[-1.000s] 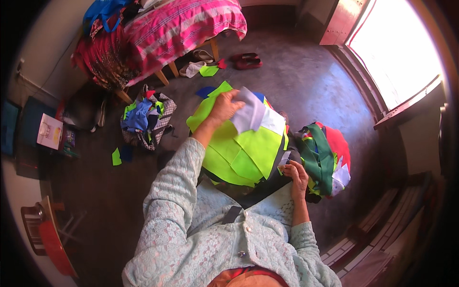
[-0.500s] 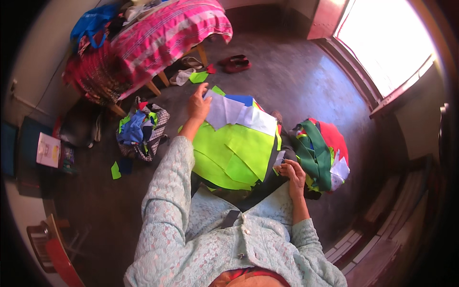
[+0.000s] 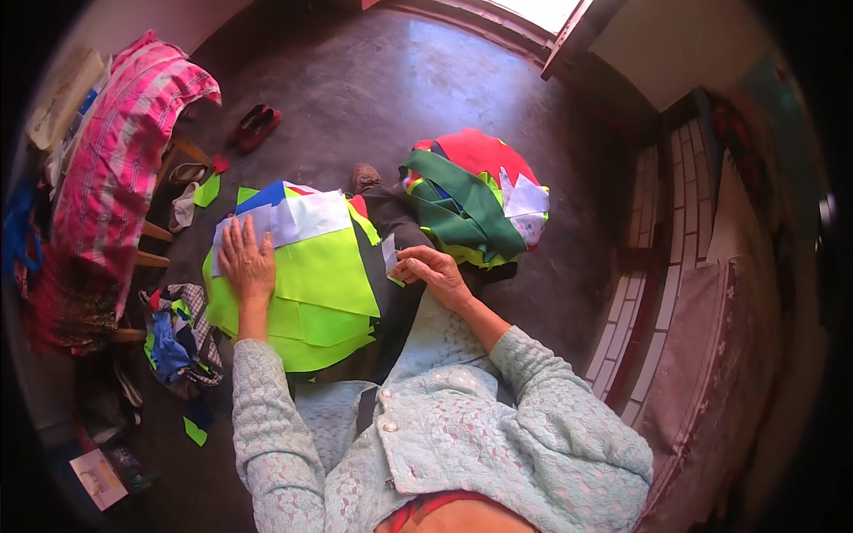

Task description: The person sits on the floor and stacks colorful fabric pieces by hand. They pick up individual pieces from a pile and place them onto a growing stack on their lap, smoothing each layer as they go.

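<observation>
A patchwork of bright lime-green fabric pieces (image 3: 324,280) is spread over my lap, with pale grey-white fabric strips (image 3: 306,218) along its far edge and a bit of blue beyond them. My left hand (image 3: 247,259) lies flat on the pale strips and the lime cloth, fingers stretched out. At the patchwork's right side my right hand (image 3: 435,274) has thumb and fingers pinched together on a small pale fabric scrap (image 3: 389,255). Just past that hand sits a heap of cloth (image 3: 466,209), with dark green, red, lime and white pieces.
On the floor at left is a checked bag (image 3: 209,351) of scraps, with a lime scrap (image 3: 195,432) near it. A pink plaid cloth (image 3: 124,169) covers furniture at far left. Dark red shoes (image 3: 255,128) stand beyond. A slatted bench (image 3: 653,275) lines the right.
My view has turned to the right. My left hand has come down flat onto the pale strips from their far left corner. My right hand keeps its pinch on the small scrap.
</observation>
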The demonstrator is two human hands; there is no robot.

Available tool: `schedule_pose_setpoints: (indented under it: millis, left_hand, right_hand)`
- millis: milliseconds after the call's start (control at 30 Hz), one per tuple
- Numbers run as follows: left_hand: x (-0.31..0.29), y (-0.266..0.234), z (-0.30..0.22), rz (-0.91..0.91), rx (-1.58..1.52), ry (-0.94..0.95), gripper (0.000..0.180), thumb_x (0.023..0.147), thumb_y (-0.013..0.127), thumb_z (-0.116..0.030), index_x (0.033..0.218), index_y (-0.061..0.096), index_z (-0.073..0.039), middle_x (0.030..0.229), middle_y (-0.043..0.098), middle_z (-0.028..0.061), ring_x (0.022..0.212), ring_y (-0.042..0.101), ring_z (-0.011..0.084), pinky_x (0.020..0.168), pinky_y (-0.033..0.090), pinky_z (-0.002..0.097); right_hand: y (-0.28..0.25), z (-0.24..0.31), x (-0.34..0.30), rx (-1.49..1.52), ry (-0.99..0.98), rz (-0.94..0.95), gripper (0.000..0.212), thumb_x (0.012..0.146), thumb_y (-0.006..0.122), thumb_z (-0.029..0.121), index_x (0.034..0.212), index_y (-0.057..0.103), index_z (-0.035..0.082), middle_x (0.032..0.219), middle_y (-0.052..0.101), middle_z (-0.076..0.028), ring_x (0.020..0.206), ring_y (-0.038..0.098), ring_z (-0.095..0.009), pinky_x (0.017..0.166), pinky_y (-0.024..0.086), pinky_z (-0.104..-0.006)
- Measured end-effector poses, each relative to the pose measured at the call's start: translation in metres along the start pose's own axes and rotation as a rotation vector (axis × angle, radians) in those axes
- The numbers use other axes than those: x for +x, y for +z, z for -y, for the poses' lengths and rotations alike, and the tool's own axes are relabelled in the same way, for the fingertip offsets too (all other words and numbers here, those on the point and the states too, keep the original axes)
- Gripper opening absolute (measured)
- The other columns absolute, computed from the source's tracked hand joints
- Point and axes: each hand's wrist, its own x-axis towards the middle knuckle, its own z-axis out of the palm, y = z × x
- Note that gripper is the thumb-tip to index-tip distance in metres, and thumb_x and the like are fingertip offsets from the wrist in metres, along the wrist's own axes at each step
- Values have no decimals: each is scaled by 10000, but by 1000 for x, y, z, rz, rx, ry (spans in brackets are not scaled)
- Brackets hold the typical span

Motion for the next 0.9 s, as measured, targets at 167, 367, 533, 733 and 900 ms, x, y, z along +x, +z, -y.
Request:
schedule_pose_setpoints:
  millis: [167,367,533,733,900]
  left_hand:
    - [-1,0,3,3,-2,2,536,960,435,-446,1412,429,-159,1483,393,98,1390,317,295,1111,251,508]
    - [-1,1,4,-24,28,19,526,966,434,-448,1412,429,-170,1478,400,87,1377,339,289,1098,276,503]
    - [-2,4,7,-34,29,35,521,970,432,-441,1416,424,-172,1483,391,87,1379,334,287,1098,275,506]
    - [-3,-1,9,-6,5,32,526,971,432,-435,1424,410,-168,1490,377,91,1390,313,286,1102,263,510]
    - [-3,1,7,-16,4,37,523,972,428,-437,1419,414,-165,1488,381,94,1387,319,289,1103,263,508]
  right_hand:
    - [-8,21,-11,-99,-101,-95,202,965,564,110,1136,626,21,910,696,-52,815,656,-96,739,531,-236]
    - [-135,38,-2,-627,-358,-698,293,877,637,37,1169,635,52,1006,692,-66,845,644,-129,736,516,-263]
    - [-201,45,-10,-1309,-202,-727,505,770,695,83,1263,584,82,1296,574,-158,1163,570,-293,978,456,-382]
    - [-209,34,-1,-1457,-127,-590,597,745,732,149,1307,545,70,1390,490,-178,1292,463,-321,1057,384,-429]
    - [-221,25,9,-1609,-167,-548,515,795,705,200,1278,571,83,1371,511,-155,1271,481,-307,1041,382,-441]
